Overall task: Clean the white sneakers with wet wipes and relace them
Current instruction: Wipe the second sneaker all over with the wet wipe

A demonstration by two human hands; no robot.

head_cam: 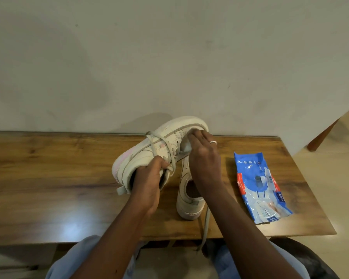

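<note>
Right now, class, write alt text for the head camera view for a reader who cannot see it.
A person's left grip holds a white sneaker tilted over a wooden table while the right grip presses a wet wipe on its toe end. The second sneaker stands below, a blue wet-wipes pack to its right.

One white sneaker (159,146) is lifted off the table and tilted on its side, sole to the far side and toe up to the right, gripped at its collar by the left hand (147,182). A loose lace (159,140) crosses its side. The right hand (204,158) holds a wet wipe (186,147) to its toe. The second sneaker (186,200) stands nearer, heel toward the near edge. The blue wipes pack (260,186) lies flat at the right.
</note>
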